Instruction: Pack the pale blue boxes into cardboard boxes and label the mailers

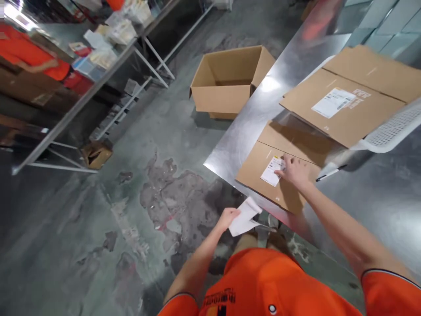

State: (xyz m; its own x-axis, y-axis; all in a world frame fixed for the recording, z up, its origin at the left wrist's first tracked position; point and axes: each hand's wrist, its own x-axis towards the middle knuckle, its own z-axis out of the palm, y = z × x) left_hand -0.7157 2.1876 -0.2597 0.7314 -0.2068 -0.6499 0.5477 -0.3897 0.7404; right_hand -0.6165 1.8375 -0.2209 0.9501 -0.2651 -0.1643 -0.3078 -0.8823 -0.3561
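Note:
My left hand (228, 217) pinches a white paper sheet (243, 219), which has a curled end and hangs just off the table's near edge. A flattened cardboard box (251, 169) lies on the metal table, with a printed white shipping label (272, 172) on it. On that label's right side rests my right hand (296, 170), its fingers apart and slightly bent, touching the label and the cardboard. Close to my right wrist lies a black and white pen (330, 173).
Another labelled flat box (371, 101) lies across a white plastic basket (394, 129) on the metal table (240, 118). An open carton (222, 98) stands beyond the table's left edge. Across the floor, a person in orange (29, 57) is near a cluttered bench (95, 83).

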